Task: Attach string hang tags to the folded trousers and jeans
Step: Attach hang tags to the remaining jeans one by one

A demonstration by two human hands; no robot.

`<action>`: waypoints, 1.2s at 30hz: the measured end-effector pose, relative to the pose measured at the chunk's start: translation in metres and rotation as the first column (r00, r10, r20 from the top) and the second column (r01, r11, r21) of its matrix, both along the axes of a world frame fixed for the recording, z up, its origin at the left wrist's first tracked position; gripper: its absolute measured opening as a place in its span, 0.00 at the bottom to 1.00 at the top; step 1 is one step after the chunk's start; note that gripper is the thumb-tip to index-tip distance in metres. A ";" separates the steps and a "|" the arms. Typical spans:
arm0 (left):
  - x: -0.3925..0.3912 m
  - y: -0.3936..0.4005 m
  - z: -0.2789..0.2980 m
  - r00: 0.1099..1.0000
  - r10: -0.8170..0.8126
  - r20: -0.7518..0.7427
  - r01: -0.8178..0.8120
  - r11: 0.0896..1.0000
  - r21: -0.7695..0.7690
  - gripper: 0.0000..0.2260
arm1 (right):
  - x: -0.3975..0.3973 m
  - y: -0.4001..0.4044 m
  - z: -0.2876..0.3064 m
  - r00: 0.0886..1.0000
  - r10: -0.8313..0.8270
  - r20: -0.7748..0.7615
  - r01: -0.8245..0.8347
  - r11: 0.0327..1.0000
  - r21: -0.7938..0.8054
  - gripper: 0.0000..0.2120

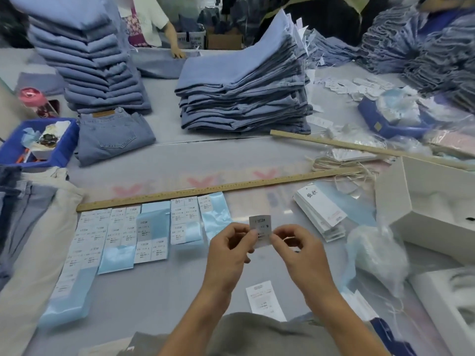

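Note:
A small white printed label (261, 228) is held upright above the table, pinched on its left edge by my left hand (230, 249) and on its right edge by my right hand (299, 250). Rows of similar size stickers on blue backing sheets (144, 235) lie to the left below a wooden ruler (210, 188). A stack of white hang tags (320, 211) rests to the right, with loose strings (341, 167) behind it. Folded blue jeans stand in two piles (244, 98) (90, 62) at the back, and a single folded pair (113, 136) lies in front.
A blue bin (15, 150) sits at the left, trousers (28, 214) drape over the left edge. White boxes (431, 201) and plastic bags (377, 255) crowd the right. A second ruler (359, 147) lies diagonally. Another person's hand (177, 51) rests on fabric at the back. A paper slip (264, 299) lies near me.

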State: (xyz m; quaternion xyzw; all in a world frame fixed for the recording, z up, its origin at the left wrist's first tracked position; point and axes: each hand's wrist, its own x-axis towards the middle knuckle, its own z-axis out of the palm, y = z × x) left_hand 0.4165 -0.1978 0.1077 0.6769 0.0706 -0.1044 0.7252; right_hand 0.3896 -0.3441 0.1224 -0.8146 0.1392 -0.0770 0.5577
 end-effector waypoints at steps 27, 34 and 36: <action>0.111 -0.278 -0.096 0.571 -0.812 0.123 0.136 0.241 0.961 0.03 | -0.019 -0.162 -0.041 0.673 -0.738 -0.048 0.686 0.598 0.414 0.06; 0.127 -0.273 -0.087 0.622 -0.781 0.061 0.275 0.291 0.916 0.09 | -0.015 -0.159 -0.044 0.693 -0.719 -0.055 0.662 0.604 0.443 0.06; 0.128 -0.269 -0.085 0.627 -0.774 0.087 0.253 0.308 0.917 0.09 | -0.015 -0.158 -0.044 0.698 -0.714 -0.058 0.659 0.609 0.441 0.06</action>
